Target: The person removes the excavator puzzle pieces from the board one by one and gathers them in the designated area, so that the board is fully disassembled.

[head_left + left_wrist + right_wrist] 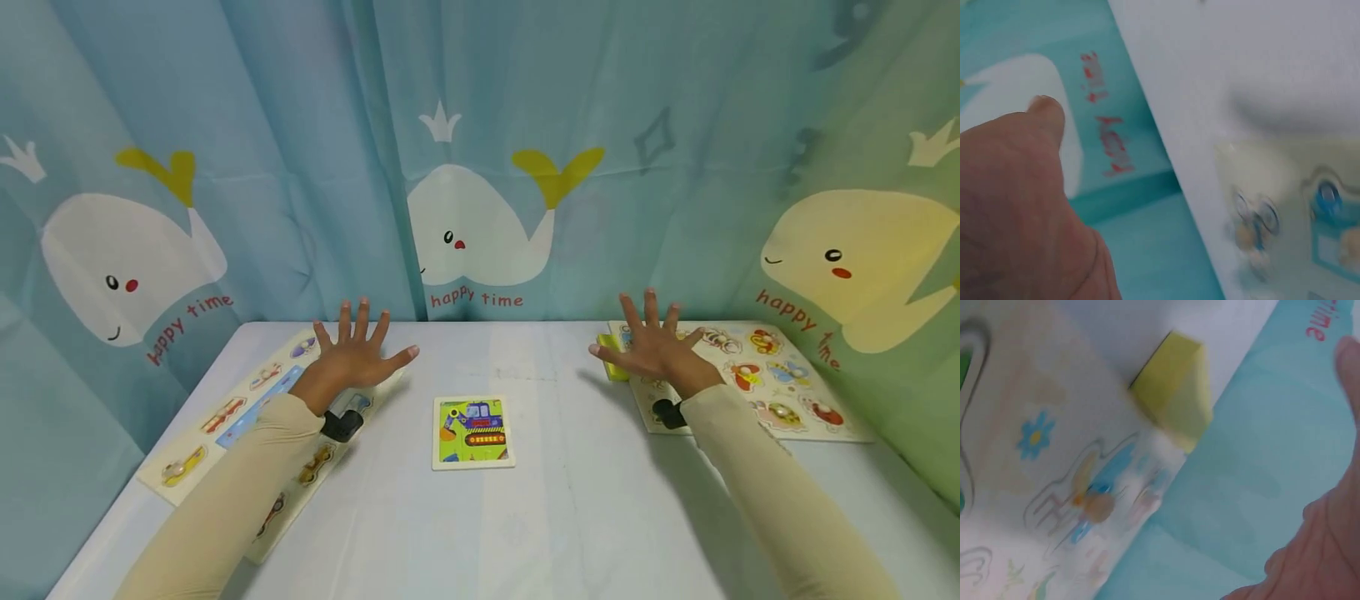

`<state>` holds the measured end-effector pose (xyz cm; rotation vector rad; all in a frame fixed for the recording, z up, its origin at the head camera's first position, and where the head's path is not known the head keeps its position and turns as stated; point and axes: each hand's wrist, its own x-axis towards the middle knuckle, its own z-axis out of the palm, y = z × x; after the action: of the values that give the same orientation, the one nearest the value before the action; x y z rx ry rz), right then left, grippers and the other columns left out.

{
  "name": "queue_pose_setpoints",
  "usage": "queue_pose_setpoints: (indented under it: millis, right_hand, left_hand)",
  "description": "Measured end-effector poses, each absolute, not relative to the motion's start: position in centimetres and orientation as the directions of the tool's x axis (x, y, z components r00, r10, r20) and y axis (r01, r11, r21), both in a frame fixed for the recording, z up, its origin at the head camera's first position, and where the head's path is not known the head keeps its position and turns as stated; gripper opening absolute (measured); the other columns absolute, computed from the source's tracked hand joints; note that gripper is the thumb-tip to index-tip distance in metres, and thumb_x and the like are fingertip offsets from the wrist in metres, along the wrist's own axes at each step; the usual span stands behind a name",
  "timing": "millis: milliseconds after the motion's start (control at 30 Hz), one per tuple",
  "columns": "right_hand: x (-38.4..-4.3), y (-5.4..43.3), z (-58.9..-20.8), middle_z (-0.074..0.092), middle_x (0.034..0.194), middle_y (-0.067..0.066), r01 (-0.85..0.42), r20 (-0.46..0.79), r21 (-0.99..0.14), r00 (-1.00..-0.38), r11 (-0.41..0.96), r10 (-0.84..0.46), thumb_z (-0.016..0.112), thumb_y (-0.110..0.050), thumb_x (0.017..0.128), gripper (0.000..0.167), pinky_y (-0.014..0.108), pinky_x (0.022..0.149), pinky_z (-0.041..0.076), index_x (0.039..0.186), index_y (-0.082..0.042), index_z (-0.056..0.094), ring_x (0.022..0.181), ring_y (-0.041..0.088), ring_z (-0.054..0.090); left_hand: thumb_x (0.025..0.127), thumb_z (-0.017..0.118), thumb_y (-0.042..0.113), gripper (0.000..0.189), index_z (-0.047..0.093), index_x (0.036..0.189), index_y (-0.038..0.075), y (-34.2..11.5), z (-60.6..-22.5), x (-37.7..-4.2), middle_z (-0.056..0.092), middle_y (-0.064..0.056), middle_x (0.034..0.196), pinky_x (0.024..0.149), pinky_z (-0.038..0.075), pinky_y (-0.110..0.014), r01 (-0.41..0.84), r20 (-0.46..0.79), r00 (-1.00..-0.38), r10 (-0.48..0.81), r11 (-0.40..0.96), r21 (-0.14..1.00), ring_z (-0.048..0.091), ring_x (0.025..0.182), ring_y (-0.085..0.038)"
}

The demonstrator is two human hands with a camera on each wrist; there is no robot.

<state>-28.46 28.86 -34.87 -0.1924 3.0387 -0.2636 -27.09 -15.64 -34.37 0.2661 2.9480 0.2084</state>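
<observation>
Both hands are held out over the table with fingers spread and nothing in them. My left hand (352, 360) is above a long puzzle board (180, 492) with vehicle pieces, part of which the forearm hides. Over the near-left corner of an insect puzzle board (821, 427) hovers my right hand (660, 350). A yellow block (617, 367) lies by that board's left edge, close to the right thumb; the right wrist view shows the block (1172, 384) at the board's corner. Between the hands sits a small square excavator puzzle (474, 433) in a white frame.
A white cloth covers the table (525, 533). Behind its far edge hangs a blue curtain (330, 208) printed with whales, which also runs down both sides. Each wrist carries a small black camera, such as the left one (343, 426).
</observation>
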Motion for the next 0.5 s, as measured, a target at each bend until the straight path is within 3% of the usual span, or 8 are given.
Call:
queue_pose_setpoints:
  millis: [167, 333, 500]
  right_hand:
    - [-28.3, 28.1, -34.9, -0.012, 0.157, 0.028, -0.216, 0.009, -0.234, -0.975, 0.948, -0.220, 0.050, -0.065, 0.091, 0.097, 0.082, 0.092, 0.000, 0.157, -0.011, 0.001, 0.136, 0.058, -0.013]
    - [-28.0, 27.4, -34.9, -0.005, 0.157, 0.030, -0.284, 0.050, -0.324, -0.958, 0.902, -0.284, 0.054, -0.053, 0.095, 0.090, 0.076, 0.100, 0.004, 0.156, -0.004, 0.010, 0.139, 0.054, -0.007]
    - [-27.9, 26.8, -35.3, 0.006, 0.156, 0.031, -0.346, 0.088, -0.377, -0.937, 0.859, -0.339, 0.054, -0.039, 0.100, 0.069, 0.067, 0.102, 0.024, 0.149, 0.003, 0.030, 0.137, 0.053, 0.018]
  left_hand:
    - [0.097, 0.020, 0.068, 0.086, 0.002, 0.157, 0.008, -14.6, -34.4, -25.6, -0.017, -0.022, 0.158, 0.100, -0.016, -0.069, 0.246, -0.162, -0.948, 0.274, 0.953, 0.177, -0.025, 0.140, -0.042]
    - [0.099, 0.027, 0.064, 0.085, 0.005, 0.156, 0.005, -13.9, -34.7, -24.1, -0.011, -0.021, 0.160, 0.104, -0.012, -0.067, 0.318, -0.159, -0.922, 0.354, 0.924, 0.215, -0.017, 0.143, -0.041]
    - [0.097, 0.033, 0.064, 0.087, 0.003, 0.157, 0.007, -13.6, -35.6, -23.2, -0.005, -0.017, 0.161, 0.108, -0.004, -0.064, 0.376, -0.151, -0.888, 0.434, 0.875, 0.305, -0.011, 0.145, -0.038]
